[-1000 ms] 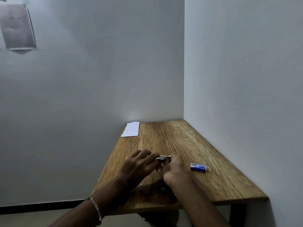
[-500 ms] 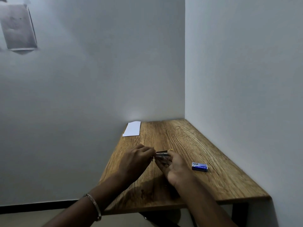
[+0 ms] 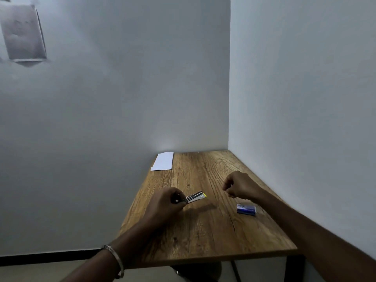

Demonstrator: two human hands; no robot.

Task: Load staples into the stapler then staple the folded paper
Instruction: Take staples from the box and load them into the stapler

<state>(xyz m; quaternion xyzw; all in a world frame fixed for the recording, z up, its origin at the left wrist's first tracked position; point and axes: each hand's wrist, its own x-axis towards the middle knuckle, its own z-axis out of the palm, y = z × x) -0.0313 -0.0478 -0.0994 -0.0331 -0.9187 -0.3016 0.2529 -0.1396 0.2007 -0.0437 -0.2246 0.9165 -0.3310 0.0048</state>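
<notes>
My left hand point(image 3: 165, 202) grips a small metal stapler point(image 3: 195, 196) with a yellow tip and holds it just above the middle of the wooden table point(image 3: 203, 231). The stapler points right and away from me. My right hand point(image 3: 240, 187) hovers to the right of it, apart from the stapler, fingers curled in; whether it pinches something small I cannot tell. A blue staple box point(image 3: 246, 209) lies on the table just below my right hand. The folded white paper point(image 3: 163, 161) lies flat at the table's far left corner.
The table stands in a corner, with a grey wall point(image 3: 305, 98) along its right side and another behind it. Its left edge is open to the floor. A grey panel point(image 3: 22, 33) hangs on the back wall at the upper left.
My right hand has let go of the stapler and moved right, above the staple box. My left hand now holds the stapler alone.
</notes>
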